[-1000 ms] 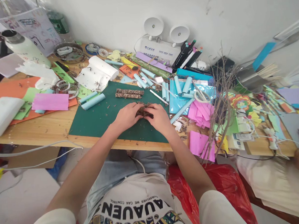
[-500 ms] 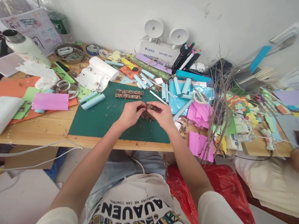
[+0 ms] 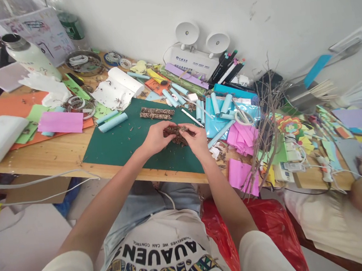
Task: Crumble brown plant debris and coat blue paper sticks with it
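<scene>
Two crumb-coated rolls (image 3: 156, 113) beyond both hands (image 3: 177, 139)

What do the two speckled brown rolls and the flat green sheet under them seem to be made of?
The speckled brown rolls look coated in dry plant bits, rough and flaky; their core is hidden. The flat green sheet looks like smooth matte plastic or card, even-coloured, barely shiny.
</scene>
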{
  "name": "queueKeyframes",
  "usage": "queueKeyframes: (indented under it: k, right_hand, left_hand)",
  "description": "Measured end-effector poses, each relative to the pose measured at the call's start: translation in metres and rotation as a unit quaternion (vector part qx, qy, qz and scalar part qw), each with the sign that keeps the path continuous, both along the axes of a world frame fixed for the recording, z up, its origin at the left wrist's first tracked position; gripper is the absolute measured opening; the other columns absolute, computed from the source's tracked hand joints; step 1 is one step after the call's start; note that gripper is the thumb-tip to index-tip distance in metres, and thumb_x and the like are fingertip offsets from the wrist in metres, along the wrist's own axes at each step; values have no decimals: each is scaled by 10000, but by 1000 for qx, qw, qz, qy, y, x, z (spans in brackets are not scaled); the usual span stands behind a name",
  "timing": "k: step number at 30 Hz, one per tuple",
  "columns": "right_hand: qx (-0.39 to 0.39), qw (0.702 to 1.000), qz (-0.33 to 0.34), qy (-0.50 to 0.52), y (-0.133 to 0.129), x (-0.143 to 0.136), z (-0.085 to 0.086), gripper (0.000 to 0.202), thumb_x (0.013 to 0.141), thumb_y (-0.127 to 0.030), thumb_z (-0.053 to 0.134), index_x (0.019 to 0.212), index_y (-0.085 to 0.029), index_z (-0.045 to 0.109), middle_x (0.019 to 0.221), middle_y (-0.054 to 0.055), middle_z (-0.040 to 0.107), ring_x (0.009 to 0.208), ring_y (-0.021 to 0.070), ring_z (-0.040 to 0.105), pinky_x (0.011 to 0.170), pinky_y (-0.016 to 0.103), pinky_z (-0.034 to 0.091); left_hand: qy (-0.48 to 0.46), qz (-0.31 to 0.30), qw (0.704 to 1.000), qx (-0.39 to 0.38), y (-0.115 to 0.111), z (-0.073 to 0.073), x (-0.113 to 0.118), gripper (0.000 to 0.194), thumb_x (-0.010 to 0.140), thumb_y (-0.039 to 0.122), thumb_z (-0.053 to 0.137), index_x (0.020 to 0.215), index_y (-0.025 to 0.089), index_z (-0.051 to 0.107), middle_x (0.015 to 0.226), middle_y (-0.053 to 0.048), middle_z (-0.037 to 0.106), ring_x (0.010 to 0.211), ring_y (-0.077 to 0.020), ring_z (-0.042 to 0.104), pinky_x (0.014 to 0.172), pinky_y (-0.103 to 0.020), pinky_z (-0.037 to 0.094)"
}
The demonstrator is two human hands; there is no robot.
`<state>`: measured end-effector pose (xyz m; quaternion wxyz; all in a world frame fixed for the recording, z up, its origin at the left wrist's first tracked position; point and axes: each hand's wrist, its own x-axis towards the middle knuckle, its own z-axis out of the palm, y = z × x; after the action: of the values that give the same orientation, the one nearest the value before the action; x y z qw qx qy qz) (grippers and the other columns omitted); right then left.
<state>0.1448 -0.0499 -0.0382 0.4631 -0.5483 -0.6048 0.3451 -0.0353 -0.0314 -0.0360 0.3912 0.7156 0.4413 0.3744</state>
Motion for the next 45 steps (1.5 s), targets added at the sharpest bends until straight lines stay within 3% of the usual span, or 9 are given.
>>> queueKeyframes:
  k: [2,5,8,15,19,24,32,40,45]
  right_hand:
    - [-2,1000,24,-17,-3,0,1,298,827,-274,628,1097,-215,741,1129,49,742,1031,213,699,935,353,555]
    - [-4,998,29,-52,-7,3,1,379,851,-228,576,1214,-229,687,1162,42,734,1061,205,697,973,365,548]
    - [13,995,18,-95,-10,9,2,346,872,-198,521,1162,-225,709,1143,43,741,1063,199,696,974,364,550]
    - [72,969,1,-237,-10,10,-1,240,890,-257,585,1058,-208,749,1072,85,742,1030,237,668,979,397,513]
    - [43,953,34,-299,-8,5,-6,258,860,-179,595,1070,-209,742,1039,100,702,972,246,653,931,400,514]
    - [56,980,-15,-192,-10,10,-2,163,830,-171,610,912,-200,748,933,63,716,847,204,667,799,337,547]
    - [26,998,-49,2,-10,6,7,233,758,-258,691,981,-193,718,935,46,741,837,188,690,781,321,570]
    - [4,998,-67,3,-11,10,-3,162,758,-293,674,857,-169,711,788,35,720,687,165,649,661,295,546]
    - [27,999,-3,-22,-11,11,0,199,789,-300,673,956,-211,736,1031,58,727,910,191,680,809,321,571]
  left_hand:
    - [35,-10,999,37,0,-2,2,367,767,224,688,1128,161,662,1032,-87,720,847,-191,667,773,-306,531]
    - [112,-14,991,77,1,-7,4,202,844,211,589,1012,183,698,916,-68,721,872,-216,638,788,-330,506]
    - [169,-19,981,92,1,-9,2,211,883,184,500,922,191,707,886,-73,716,915,-241,618,803,-351,492]
    - [191,-11,972,138,-5,-9,2,253,896,262,549,1108,186,665,1095,-100,688,1058,-263,595,892,-374,493]
    - [227,-38,963,138,-2,-15,7,203,899,200,530,1010,176,698,978,-98,707,979,-264,616,843,-375,502]
    - [168,-11,976,135,0,-12,0,188,893,163,519,937,176,701,926,-74,717,891,-229,651,796,-337,506]
    - [40,-27,995,89,-3,2,6,300,845,246,634,1133,173,680,1035,-73,735,850,-186,677,774,-287,520]
    - [73,-7,994,77,1,-8,6,151,802,213,640,906,163,738,857,-47,748,724,-164,656,682,-258,487]
    - [86,0,993,75,5,-9,3,182,833,195,610,949,177,749,943,-61,767,827,-197,696,757,-278,505]
